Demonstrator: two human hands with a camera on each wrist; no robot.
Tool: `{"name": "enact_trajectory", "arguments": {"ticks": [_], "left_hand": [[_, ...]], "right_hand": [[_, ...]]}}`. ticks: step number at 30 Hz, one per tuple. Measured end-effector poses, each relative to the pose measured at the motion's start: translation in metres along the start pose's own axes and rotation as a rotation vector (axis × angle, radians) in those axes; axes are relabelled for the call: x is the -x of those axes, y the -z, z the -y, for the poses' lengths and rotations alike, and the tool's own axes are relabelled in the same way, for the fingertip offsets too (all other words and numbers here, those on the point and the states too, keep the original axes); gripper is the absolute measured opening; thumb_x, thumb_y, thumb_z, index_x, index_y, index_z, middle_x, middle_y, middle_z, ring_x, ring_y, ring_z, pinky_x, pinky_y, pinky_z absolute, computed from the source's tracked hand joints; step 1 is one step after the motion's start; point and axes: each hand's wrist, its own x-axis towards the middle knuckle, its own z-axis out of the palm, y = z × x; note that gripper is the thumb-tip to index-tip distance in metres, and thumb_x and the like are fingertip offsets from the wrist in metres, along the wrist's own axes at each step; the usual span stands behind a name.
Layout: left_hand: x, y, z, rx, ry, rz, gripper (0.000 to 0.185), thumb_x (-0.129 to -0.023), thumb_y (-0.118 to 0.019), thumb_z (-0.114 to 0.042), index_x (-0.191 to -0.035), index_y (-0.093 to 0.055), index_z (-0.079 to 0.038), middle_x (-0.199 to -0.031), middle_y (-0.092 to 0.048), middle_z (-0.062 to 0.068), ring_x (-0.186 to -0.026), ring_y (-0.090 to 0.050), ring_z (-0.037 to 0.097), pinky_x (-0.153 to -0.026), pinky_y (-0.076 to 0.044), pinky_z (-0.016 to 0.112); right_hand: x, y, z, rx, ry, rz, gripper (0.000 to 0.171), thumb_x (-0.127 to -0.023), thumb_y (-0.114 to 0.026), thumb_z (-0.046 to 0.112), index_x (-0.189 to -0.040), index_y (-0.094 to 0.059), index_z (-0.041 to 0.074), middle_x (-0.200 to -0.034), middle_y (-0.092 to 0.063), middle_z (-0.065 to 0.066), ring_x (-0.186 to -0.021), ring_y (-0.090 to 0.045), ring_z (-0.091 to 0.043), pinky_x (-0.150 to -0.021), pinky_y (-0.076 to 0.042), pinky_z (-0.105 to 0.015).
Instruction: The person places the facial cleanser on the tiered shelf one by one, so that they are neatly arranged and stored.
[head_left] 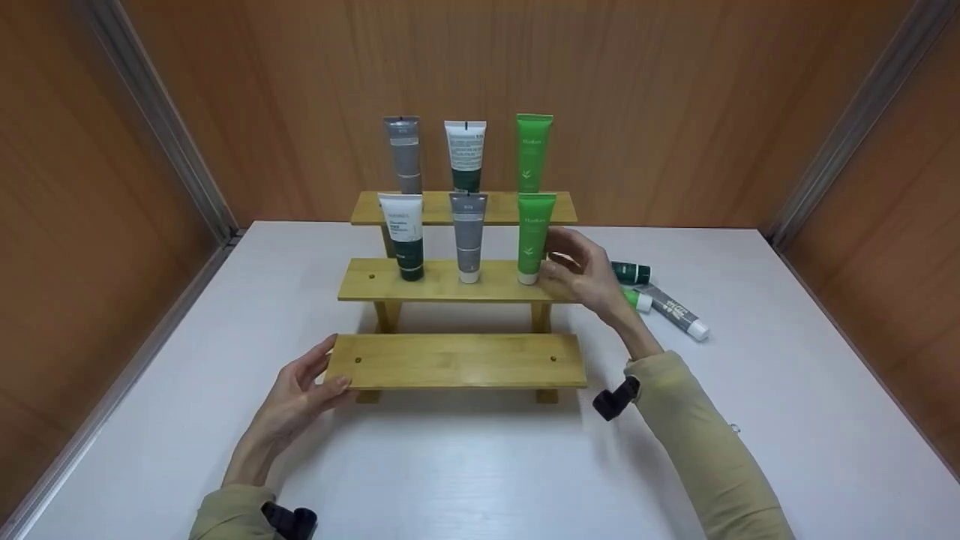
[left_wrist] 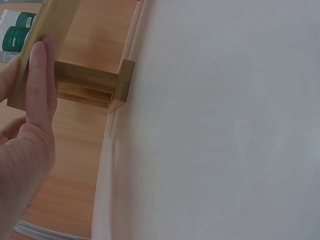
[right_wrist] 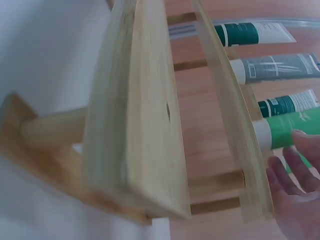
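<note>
- The white table (head_left: 787, 420) bears a three-tier bamboo stand (head_left: 457, 360), boxed in by wood-panel walls on three sides; the open room lies toward the person and to the right.
- The stand looks stiff and fairly light. Its bottom shelf is bare, and the left hand (head_left: 296, 397) rests straight fingers against that shelf's left end, thumb on top, steadying it.
- Six tubes stand cap-down on the two upper shelves and would probably tip at a nudge.
- The right hand (head_left: 581, 274), fingers loosely apart, touches or nearly touches the green tube (head_left: 534, 236) at the middle shelf's right end. It is soft and light, best pinched mid-body.
- Spare tubes (head_left: 664, 300) lie on the table behind that hand.
</note>
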Motion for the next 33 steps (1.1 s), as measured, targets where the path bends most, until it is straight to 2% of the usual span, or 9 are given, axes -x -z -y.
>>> {"name": "enact_trajectory", "arguments": {"ticks": [2, 6, 9, 13, 15, 20, 26, 31, 33], "left_hand": [[0.0, 0.0, 0.0, -0.004, -0.01, 0.003, 0.078, -0.083, -0.06, -0.006, -0.144, -0.012, -0.015, -0.144, -0.024, 0.01, -0.111, -0.053, 0.015, -0.092, -0.049, 0.036], [0.0, 0.0, -0.001, -0.007, -0.031, 0.014, 0.077, -0.084, -0.059, -0.006, -0.144, -0.011, -0.014, -0.144, -0.024, 0.011, -0.111, -0.053, 0.014, -0.091, -0.049, 0.037], [0.001, 0.0, -0.001, -0.008, -0.037, 0.022, 0.077, -0.084, -0.059, -0.006, -0.144, -0.011, -0.013, -0.144, -0.023, 0.011, -0.111, -0.053, 0.013, -0.092, -0.048, 0.038], [0.001, -0.001, -0.001, 0.0, -0.027, 0.022, 0.077, -0.084, -0.059, -0.005, -0.144, -0.011, -0.014, -0.144, -0.023, 0.01, -0.111, -0.053, 0.013, -0.093, -0.046, 0.039], [0.001, -0.001, -0.001, 0.003, -0.023, 0.023, 0.078, -0.084, -0.059, -0.005, -0.144, -0.011, -0.014, -0.144, -0.023, 0.01, -0.111, -0.053, 0.013, -0.093, -0.046, 0.039], [0.0, 0.0, 0.0, -0.001, -0.022, 0.018, 0.077, -0.084, -0.059, -0.005, -0.144, -0.012, -0.015, -0.144, -0.024, 0.01, -0.111, -0.054, 0.014, -0.093, -0.046, 0.039], [0.0, 0.0, 0.002, -0.015, -0.021, 0.012, 0.076, -0.084, -0.059, -0.006, -0.144, -0.013, -0.016, -0.145, -0.024, 0.009, -0.113, -0.052, 0.014, -0.093, -0.046, 0.039], [0.001, 0.001, 0.002, -0.017, -0.021, 0.008, 0.075, -0.084, -0.059, -0.007, -0.143, -0.014, -0.016, -0.144, -0.026, 0.008, -0.112, -0.053, 0.014, -0.093, -0.046, 0.04], [0.001, 0.001, 0.002, -0.02, -0.024, 0.009, 0.076, -0.084, -0.059, -0.007, -0.144, -0.013, -0.016, -0.144, -0.025, 0.009, -0.113, -0.052, 0.015, -0.093, -0.046, 0.04]], "right_hand": [[0.003, 0.009, -0.003, 0.017, 0.031, -0.077, 0.039, -0.086, -0.056, 0.008, -0.124, -0.048, 0.007, -0.122, -0.052, -0.014, -0.113, -0.05, -0.024, -0.104, -0.04, -0.038], [0.013, 0.03, -0.008, 0.081, 0.053, -0.221, 0.029, -0.087, -0.054, 0.004, -0.115, -0.054, 0.0, -0.112, -0.057, -0.019, -0.102, -0.056, -0.019, -0.092, -0.049, -0.025], [0.023, 0.043, -0.014, 0.179, 0.013, -0.247, 0.026, -0.087, -0.053, 0.0, -0.113, -0.055, -0.004, -0.11, -0.058, -0.02, -0.097, -0.056, -0.016, -0.087, -0.049, -0.022], [0.038, 0.056, -0.028, 0.313, -0.085, -0.191, 0.03, -0.086, -0.052, -0.001, -0.115, -0.053, -0.004, -0.116, -0.056, -0.02, -0.105, -0.053, -0.025, -0.095, -0.044, -0.036], [0.043, 0.065, -0.046, 0.367, -0.132, -0.15, 0.033, -0.086, -0.053, 0.0, -0.119, -0.052, -0.002, -0.12, -0.054, -0.02, -0.112, -0.048, -0.031, -0.101, -0.038, -0.045], [0.051, 0.085, -0.082, 0.493, -0.247, -0.063, 0.041, -0.086, -0.054, 0.007, -0.126, -0.047, 0.008, -0.132, -0.045, -0.015, -0.127, -0.034, -0.033, -0.11, -0.024, -0.053], [0.059, 0.094, -0.093, 0.598, -0.349, 0.011, 0.049, -0.085, -0.053, 0.009, -0.132, -0.039, 0.011, -0.14, -0.029, -0.021, -0.131, -0.022, -0.04, -0.109, -0.018, -0.059], [0.064, 0.097, -0.095, 0.628, -0.445, 0.035, 0.055, -0.087, -0.052, 0.014, -0.137, -0.031, 0.015, -0.146, -0.01, -0.025, -0.134, -0.01, -0.044, -0.107, -0.015, -0.064], [0.065, 0.098, -0.095, 0.637, -0.456, 0.046, 0.058, -0.086, -0.052, 0.015, -0.139, -0.029, 0.015, -0.146, -0.005, -0.026, -0.134, -0.005, -0.044, -0.106, -0.015, -0.066]]}}
